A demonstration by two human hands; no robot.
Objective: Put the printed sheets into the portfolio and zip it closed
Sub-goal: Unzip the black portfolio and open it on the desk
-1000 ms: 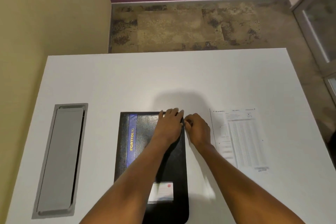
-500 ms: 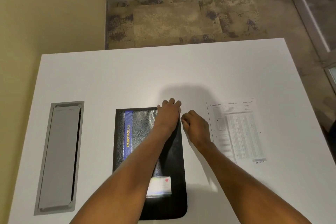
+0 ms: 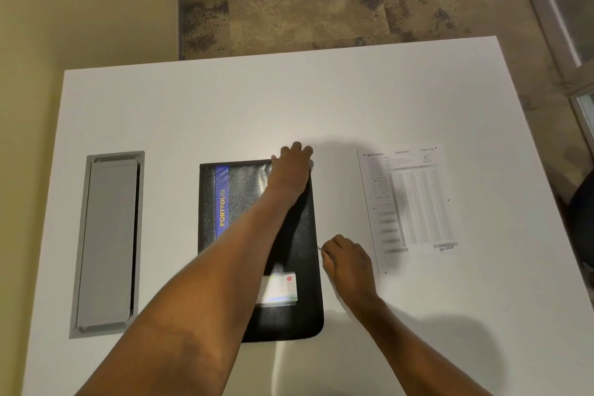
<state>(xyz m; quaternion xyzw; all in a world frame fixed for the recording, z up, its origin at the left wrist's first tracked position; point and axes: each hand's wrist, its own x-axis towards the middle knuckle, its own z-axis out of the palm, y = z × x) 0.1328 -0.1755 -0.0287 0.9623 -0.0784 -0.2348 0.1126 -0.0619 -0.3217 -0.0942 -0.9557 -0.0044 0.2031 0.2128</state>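
Right grip pinches zipper pull; portfolio lies lengthwise, away from person.

There is one view only, from a wide-angle camera worn on the person's head. It looks forward and steeply down, almost straight onto the white table, which fills most of the picture and narrows toward its far edge. The near edge of the table is cut off by the bottom of the picture. Both forearms enter from the bottom edge and reach away from the lens, so the camera sits close above them. Beyond the far edge the view takes in mottled brown floor, a yellow wall on the left and a strip of purple wall at the top.
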